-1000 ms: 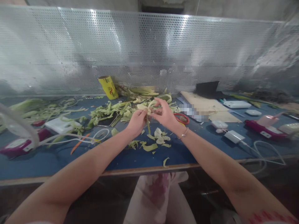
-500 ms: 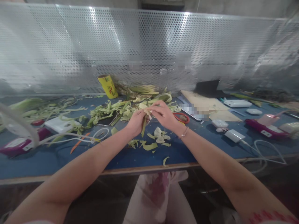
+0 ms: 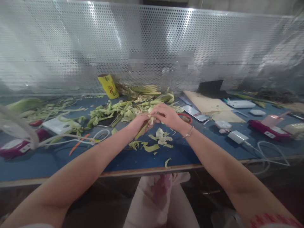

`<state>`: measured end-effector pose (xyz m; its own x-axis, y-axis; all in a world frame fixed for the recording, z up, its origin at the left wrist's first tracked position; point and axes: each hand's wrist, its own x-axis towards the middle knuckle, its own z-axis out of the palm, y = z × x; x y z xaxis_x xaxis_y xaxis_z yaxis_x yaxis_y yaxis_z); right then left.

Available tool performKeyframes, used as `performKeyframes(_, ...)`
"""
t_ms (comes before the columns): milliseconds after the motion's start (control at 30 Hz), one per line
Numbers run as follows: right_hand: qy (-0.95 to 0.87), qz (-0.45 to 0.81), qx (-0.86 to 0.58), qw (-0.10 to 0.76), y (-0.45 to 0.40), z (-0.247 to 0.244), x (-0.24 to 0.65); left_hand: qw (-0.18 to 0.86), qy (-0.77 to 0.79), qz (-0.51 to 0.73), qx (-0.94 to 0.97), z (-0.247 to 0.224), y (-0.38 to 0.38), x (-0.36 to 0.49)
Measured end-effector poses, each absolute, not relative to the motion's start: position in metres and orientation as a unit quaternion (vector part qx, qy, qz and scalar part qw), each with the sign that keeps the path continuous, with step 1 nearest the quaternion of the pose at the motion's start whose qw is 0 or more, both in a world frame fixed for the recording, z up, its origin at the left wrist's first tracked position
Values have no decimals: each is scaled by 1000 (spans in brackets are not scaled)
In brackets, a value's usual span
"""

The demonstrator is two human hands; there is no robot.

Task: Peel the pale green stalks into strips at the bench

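Observation:
Both hands meet above the middle of the blue table. My left hand [image 3: 142, 123] is closed round a pale green plant stem [image 3: 142, 130], whose lower end points down and left. With bent fingers, my right hand [image 3: 165, 114] pinches the pale upper end of the same piece. Behind the hands lies a heap of green leaves and stalks [image 3: 128, 110]. Pale peeled pieces [image 3: 161, 136] and a curled green strip [image 3: 151, 148] lie just in front of them.
A yellow tube [image 3: 109, 86] leans at the perforated metal screen [image 3: 152, 47]. Left are a white box [image 3: 56, 126], a purple device [image 3: 15, 148] and cables. Right are cardboard [image 3: 209, 103], a phone [image 3: 194, 113], red-handled scissors [image 3: 186, 117], a white charger [image 3: 237, 137] and another purple device [image 3: 269, 129].
The stem has tilted, its lower end swinging left. Both hands remain together at its top, and the right hand has shifted slightly right.

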<state>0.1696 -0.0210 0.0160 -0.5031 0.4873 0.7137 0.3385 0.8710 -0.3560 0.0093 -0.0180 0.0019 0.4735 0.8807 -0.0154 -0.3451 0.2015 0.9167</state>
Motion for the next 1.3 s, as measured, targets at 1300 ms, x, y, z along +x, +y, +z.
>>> performKeyframes(1300, -794, 111, -309, 512, -17, 8, 167, 606, 261, 467, 589, 4, -28, 15)
